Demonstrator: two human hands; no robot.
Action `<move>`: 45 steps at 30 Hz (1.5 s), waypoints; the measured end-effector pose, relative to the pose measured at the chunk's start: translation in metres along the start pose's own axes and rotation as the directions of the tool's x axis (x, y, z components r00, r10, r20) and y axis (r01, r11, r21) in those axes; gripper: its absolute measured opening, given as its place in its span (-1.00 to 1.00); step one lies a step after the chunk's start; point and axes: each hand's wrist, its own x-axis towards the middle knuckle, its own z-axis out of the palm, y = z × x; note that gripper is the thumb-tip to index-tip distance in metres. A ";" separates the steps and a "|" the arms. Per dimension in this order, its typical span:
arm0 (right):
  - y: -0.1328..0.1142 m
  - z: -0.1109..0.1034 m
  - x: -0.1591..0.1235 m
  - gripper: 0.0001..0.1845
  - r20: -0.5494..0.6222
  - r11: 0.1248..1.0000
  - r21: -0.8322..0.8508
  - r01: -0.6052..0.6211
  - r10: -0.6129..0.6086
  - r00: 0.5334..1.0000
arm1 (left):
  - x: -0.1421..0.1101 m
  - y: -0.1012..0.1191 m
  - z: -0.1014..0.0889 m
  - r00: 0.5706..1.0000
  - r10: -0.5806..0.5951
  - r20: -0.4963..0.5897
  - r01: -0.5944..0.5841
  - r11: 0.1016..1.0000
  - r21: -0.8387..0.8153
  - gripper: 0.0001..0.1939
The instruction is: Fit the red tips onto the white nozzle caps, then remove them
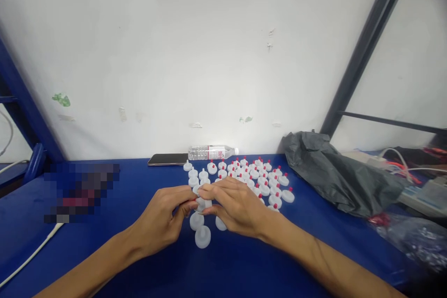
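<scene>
My right hand (237,205) pinches a white plastic nozzle cap (203,205) between thumb and fingers, above the blue tabletop. My left hand (167,214) meets it from the other side, thumb and forefinger pressed together. A speck of red shows at the left fingertips, apparently a small red tip cap, mostly hidden. Several plain white nozzle caps (203,237) lie just below and behind the hands. To the right spreads a group of white nozzle caps with red tips (275,189), partly covered by my right hand.
A clear water bottle (216,152) lies along the wall beside a dark phone (167,159). At the right are a grey plastic bag (335,172) and a clear bag (415,237) of small pieces. A white cable (33,256) crosses the left of the blue table (115,200).
</scene>
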 end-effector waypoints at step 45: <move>0.020 -0.009 -0.001 -0.84 0.249 0.950 -0.105 -0.293 0.311 0.917 | 0.012 -0.053 -0.048 0.751 -0.412 0.516 0.416 0.902 0.115 -0.74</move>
